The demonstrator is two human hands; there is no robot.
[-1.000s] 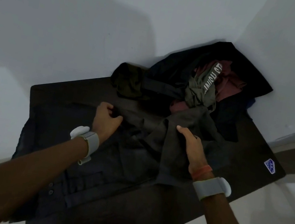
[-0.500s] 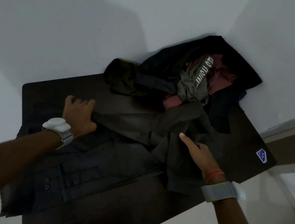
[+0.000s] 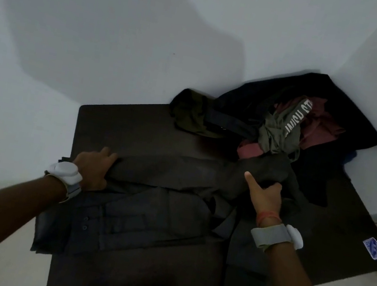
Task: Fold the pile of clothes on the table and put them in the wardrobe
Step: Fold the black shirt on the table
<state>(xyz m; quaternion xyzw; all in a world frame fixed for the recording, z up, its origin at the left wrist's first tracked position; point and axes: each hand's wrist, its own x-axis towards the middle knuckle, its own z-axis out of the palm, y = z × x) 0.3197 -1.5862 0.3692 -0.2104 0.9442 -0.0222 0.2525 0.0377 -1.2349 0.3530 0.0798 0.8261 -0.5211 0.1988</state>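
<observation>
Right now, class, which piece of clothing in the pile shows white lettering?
The grey-green garment on top; the olive garment, maroon garment and black garment around it show no print.

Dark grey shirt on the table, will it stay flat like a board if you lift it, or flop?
Probably flop: the dark grey shirt bends into soft folds where the left hand and right hand grip it. It would likely drape, since one side hangs over the table edge. It looks like thin cloth, so probably light.
</observation>
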